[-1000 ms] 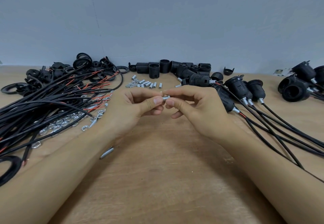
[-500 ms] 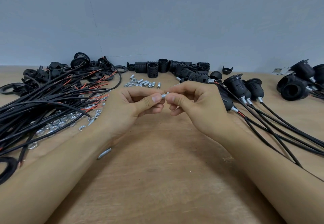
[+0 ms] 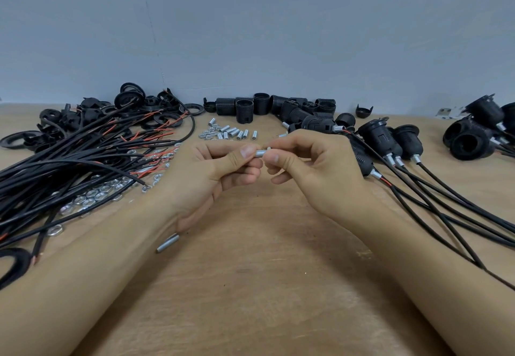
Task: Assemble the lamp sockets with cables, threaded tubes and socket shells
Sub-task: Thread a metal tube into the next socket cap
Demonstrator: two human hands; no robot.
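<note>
While both hands work in the middle of the frame, the risks lie mostly around them. At the left, the bundle of cables (image 3: 69,157) lies over a scatter of nuts (image 3: 92,196) on the table (image 3: 264,286), so pulling one cable out carelessly could drag nuts along or tangle the red wire ends. Lower, just beside the left forearm, a loose threaded tube (image 3: 167,242) lies on the wood; a small move of the arm could roll it away.

The left hand (image 3: 211,171) pinches one end of a small threaded tube (image 3: 262,153) between thumb and forefinger, and the right hand (image 3: 312,166) pinches the other end, where a small metal piece, perhaps a nut, seems to sit; I cannot tell this surely. If the thread starts crooked, it may jam, and a slipping grip could drop the tube.

At the upper middle stand the socket shells (image 3: 262,107) with spare tubes (image 3: 237,134) in front. At the right, the finished sockets (image 3: 390,138) lie close to the right hand, and their cords pass under the right forearm, which could pull them.
</note>
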